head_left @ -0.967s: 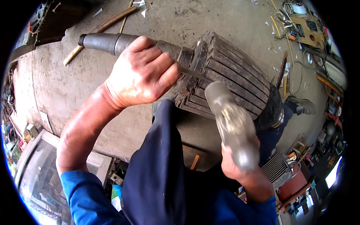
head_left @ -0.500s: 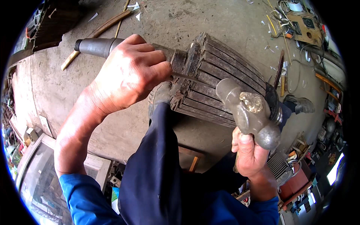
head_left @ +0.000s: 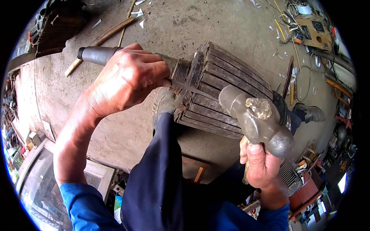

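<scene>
A heavy slotted metal rotor [head_left: 237, 73] with a stepped shaft [head_left: 96, 56] lies between my legs. My left hand [head_left: 129, 77] is closed on a thin metal bar [head_left: 192, 88], which runs right onto the grooved face. My right hand [head_left: 260, 169] grips a ball-peen hammer [head_left: 252, 119] by its handle; the head covers part of the grooves and the far end of the bar. My boot [head_left: 162, 106] is beside the rotor, below the shaft.
Wooden sticks [head_left: 108, 34] and paper scraps lie on the concrete floor [head_left: 169, 23]. A board with cables [head_left: 316, 32] is at upper right. A framed glass panel [head_left: 40, 183] is at lower left, and mixed parts and tools crowd the right edge.
My left hand has shifted slightly left and down. The hammer, blurred a second ago, moved right and turned, and sits a little lower than half a second ago. The rotor appears lower in view.
</scene>
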Motion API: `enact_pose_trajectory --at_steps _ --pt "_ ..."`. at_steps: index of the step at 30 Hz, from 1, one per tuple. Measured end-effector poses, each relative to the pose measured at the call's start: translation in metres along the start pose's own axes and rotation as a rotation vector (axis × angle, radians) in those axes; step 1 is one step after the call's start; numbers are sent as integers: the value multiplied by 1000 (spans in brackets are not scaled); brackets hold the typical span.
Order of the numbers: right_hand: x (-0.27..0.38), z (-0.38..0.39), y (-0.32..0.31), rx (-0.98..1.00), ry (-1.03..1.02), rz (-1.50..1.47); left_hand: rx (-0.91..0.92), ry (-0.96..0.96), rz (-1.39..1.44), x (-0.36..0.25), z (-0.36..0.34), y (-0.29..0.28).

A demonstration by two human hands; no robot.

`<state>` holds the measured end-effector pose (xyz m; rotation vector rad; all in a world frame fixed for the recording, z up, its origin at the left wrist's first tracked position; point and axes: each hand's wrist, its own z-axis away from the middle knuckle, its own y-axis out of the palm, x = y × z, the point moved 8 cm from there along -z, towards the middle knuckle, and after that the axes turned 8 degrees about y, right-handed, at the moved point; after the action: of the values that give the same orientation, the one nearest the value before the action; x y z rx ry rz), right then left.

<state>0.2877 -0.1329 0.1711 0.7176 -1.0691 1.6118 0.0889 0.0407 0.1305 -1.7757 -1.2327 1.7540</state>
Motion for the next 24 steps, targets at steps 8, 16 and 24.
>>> enact_pose_trajectory --at_steps 8,16,24 --pt "24 -40 10 73 329 59 11 7 54 0 0 2" --pt "27 -40 12 62 271 137 -13 39 20 1 1 -1" --pt "31 -33 13 61 321 92 -18 55 -43 -3 5 8"
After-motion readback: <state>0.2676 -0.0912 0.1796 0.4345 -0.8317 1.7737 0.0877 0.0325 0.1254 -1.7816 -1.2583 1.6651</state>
